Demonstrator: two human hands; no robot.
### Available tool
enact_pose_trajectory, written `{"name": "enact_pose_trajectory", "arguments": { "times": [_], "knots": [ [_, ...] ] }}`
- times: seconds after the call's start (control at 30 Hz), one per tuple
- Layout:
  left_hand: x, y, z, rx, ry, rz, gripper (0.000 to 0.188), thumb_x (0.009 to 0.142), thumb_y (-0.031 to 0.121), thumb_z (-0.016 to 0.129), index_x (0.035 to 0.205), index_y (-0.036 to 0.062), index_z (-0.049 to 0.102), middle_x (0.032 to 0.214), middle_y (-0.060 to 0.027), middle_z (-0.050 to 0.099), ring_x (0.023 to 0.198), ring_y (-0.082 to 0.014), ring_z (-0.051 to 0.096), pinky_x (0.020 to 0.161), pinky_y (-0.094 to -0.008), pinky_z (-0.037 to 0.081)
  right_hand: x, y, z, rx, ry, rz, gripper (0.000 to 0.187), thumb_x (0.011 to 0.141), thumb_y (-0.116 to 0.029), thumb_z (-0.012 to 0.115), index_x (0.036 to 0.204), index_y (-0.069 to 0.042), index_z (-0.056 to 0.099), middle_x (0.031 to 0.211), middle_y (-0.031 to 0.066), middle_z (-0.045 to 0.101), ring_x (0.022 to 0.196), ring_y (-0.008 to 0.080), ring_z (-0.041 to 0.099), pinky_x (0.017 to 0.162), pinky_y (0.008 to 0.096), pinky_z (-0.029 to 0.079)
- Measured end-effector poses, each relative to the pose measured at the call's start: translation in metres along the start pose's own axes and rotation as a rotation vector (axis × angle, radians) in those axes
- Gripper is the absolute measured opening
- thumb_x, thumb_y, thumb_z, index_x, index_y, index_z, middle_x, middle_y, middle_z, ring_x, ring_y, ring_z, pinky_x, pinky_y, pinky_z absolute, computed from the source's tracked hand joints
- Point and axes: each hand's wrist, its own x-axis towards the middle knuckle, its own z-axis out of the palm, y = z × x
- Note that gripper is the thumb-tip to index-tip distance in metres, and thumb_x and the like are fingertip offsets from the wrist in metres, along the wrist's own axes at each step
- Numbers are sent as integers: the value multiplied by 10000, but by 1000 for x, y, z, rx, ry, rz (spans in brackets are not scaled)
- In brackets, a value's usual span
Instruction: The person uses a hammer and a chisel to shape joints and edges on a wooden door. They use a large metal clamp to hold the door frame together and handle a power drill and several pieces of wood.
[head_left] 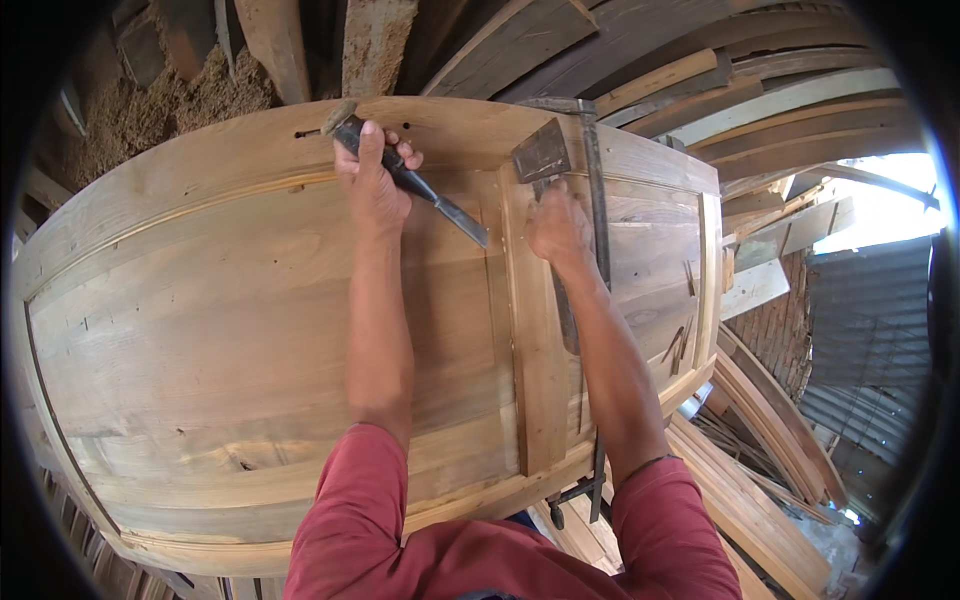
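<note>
My left hand (pixel 372 182) is closed around the dark handle of a chisel (pixel 460 217). The chisel's flat metal blade slants down to the right, over a large framed wooden panel (pixel 230 310). In my right hand (pixel 558 228) is a hatchet (pixel 541 153) with a broad dark metal head; its handle runs down behind my forearm. That head is above the upper end of a vertical wooden crosspiece (pixel 538 380) in the panel. A long metal bar clamp (pixel 599 190) spans the panel just right of my right hand.
Several thin dark slivers (pixel 678 343) lie on the panel's right part. Stacked boards (pixel 790 110) fill the far right, with more planks (pixel 750 510) at lower right. Sawdust and shavings (pixel 190 115) are heaped beyond the panel's far left edge.
</note>
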Motion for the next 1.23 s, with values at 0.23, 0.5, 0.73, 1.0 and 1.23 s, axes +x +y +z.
{"name": "enact_pose_trajectory", "arguments": {
  "times": [0.23,0.5,0.73,1.0,1.23],
  "knots": [
    [4,2,-3,-101,-96,-98,152,982,211,622,984,85,537,834,-49,543,727,-162,509,548,-262,437,-41,36,-12,848,-478,187,312,956,-246,613,1013,59,583,717,164,650,607,236,658,645,359,535],
    [-34,23,47,-149,-423,-216,231,992,213,600,1180,91,547,878,-44,508,704,-164,498,535,-258,421,-187,96,11,320,-113,-126,391,921,-375,630,1014,5,638,908,241,677,838,409,666,756,429,537],
    [-156,68,130,1864,-589,4,417,986,282,586,1285,24,450,1019,-201,661,851,-325,663,709,-437,534,-319,239,0,504,19,309,268,906,-232,617,1049,-15,684,929,229,686,910,389,665,786,432,520],
    [-242,47,15,2534,-701,-298,614,899,314,661,1376,55,374,1229,-315,561,1112,-501,558,901,-576,458,-485,356,41,473,40,651,295,893,-231,619,1055,8,679,974,246,690,917,401,670,831,441,514],
    [-340,2,72,2536,-993,203,880,751,439,802,1436,98,367,1500,-229,339,1310,-472,370,1068,-590,332,-595,414,95,634,314,995,330,915,-221,625,1180,-26,651,1078,196,713,978,323,698,893,424,529]
  ]
}}
